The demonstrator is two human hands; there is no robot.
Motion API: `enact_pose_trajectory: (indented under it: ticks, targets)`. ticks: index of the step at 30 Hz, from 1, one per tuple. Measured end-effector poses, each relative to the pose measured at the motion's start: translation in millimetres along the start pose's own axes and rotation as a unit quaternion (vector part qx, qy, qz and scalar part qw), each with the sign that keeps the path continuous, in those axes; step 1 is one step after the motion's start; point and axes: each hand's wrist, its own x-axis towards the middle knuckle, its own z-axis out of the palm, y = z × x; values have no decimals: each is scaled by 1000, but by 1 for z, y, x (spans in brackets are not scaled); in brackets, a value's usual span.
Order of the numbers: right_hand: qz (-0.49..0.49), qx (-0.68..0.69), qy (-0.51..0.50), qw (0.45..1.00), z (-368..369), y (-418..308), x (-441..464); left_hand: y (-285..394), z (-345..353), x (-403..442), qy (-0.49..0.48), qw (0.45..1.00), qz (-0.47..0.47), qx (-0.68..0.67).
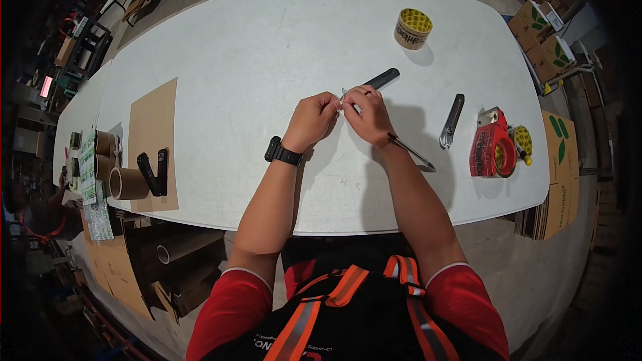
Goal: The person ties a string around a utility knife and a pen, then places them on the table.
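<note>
My left hand [313, 120] and my right hand [368, 113] meet over the middle of the table, fingertips pinched close together. Between them shows a small whitish piece [342, 101], too small to name. A black utility knife [382, 79] sticks out behind my right hand; its other end is hidden by the fingers, and I cannot tell whether the hand touches it. A dark pen [412, 152] lies at a slant by my right wrist. Farther right, a second utility knife [452, 120] rests on the table.
The white table [234, 60] carries a tape roll [413, 29] at the back and a red tape dispenser [493, 144] at right. On the left are a cardboard sheet [154, 134], black tools [154, 172] and a brown roll [129, 184]. Cardboard boxes [562, 167] stand beyond the right edge.
</note>
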Motion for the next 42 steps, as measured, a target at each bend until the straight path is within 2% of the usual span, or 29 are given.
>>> enact_pose_trajectory:
  ticks: [5, 10, 13, 15, 16, 20, 24, 29, 42]
  targets:
    - [17, -8, 29, 999, 6, 8, 1, -3, 0, 1, 7, 1000, 20, 23]
    - [-18, -7, 45, 999, 1, 16, -5, -16, 6, 4, 22, 995, -13, -98]
    - [-87, -13, 64, 994, 9, 23, 0, -23, 14, 8, 78, 996, 41, -31]
    - [-74, 3, 40, 996, 5, 15, 3, -10, 8, 4, 64, 997, 23, -43]
    - [-64, -8, 47, 997, 7, 16, 1, -20, 14, 6, 88, 993, 77, -30]
    - [-63, 20, 60, 996, 4, 5, 1, -6, 8, -1, 64, 996, 40, -44]
    - [-29, 29, 22, 999, 1, 2, 0, -5, 8, -3, 80, 994, 67, -17]
    - [-30, 21, 33, 999, 3, -1, -2, -4, 12, -4, 110, 990, 78, 48]
    - [-42, -1, 30, 999, 5, -2, -2, -8, 14, 1, 92, 990, 72, 79]
